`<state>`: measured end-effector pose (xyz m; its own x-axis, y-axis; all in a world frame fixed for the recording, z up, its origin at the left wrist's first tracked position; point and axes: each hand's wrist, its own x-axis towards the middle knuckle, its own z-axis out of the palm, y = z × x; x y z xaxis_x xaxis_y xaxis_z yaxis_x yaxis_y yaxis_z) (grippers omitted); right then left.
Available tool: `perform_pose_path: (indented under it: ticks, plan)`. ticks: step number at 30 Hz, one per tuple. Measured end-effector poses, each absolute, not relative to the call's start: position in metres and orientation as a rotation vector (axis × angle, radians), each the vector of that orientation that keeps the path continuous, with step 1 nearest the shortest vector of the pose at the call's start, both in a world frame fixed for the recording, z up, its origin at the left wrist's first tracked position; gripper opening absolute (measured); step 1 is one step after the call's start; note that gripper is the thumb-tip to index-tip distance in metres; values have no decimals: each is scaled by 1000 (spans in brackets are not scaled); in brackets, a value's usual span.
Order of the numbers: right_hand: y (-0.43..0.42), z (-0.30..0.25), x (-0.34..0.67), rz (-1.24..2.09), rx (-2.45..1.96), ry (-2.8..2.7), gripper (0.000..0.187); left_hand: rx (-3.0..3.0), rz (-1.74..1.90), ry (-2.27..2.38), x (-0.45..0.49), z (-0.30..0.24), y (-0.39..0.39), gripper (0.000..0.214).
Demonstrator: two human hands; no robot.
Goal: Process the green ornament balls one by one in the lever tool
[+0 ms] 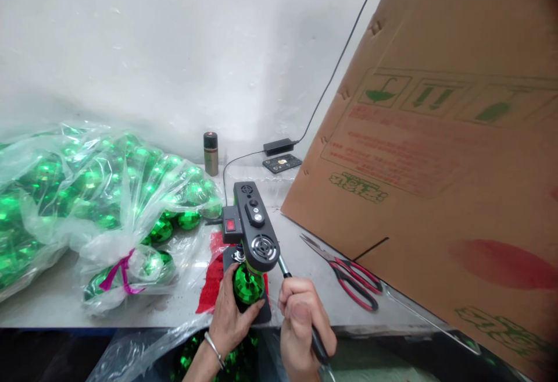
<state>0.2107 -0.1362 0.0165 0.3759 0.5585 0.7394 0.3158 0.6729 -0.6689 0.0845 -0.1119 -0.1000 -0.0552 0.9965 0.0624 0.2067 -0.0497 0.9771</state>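
1. One cardboard box (418,138), at right.
2. One black machine (250,219), left of the box.
3. Two hands: right hand (305,324) is closed around one handle (320,348), left hand (231,315) grips one green ball (248,288).
4. This ball is just under the machine's head (263,249).

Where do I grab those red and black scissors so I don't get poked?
Probably best by the handles, coming from the near edge of the table. The scissors lie flat, that end nearer you and the blades pointing toward the wall, so you'd stay clear of their tips. The cardboard box close on their right makes that side tighter.
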Motion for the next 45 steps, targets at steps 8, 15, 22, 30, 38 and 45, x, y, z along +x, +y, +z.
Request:
perform_pose_path:
  ticks: [8, 15, 22, 30, 38, 45]
  plan:
    - [-135, 18, 213, 135, -872, -1246, 34, 1370, 1193, 1364, 84, -101, -111, 86]
    - [-135, 20, 214, 119, -896, -1264, 34, 1364, 1239, 1357, 86, -108, -111, 86]
    - [-135, 11, 215, 135, -876, -1259, 33, 1372, 1263, 1350, 87, -108, -110, 84]
    - [-135, 12, 213, 157, -870, -1228, 34, 1399, 1255, 1334, 87, -108, -109, 84]
    - [-133, 19, 207, 181, -845, -1156, 38, 1427, 1230, 1354, 87, -109, -109, 82]
    - [-132, 14, 205, 213, -832, -1138, 39, 1509, 1234, 1368, 86, -123, -106, 82]
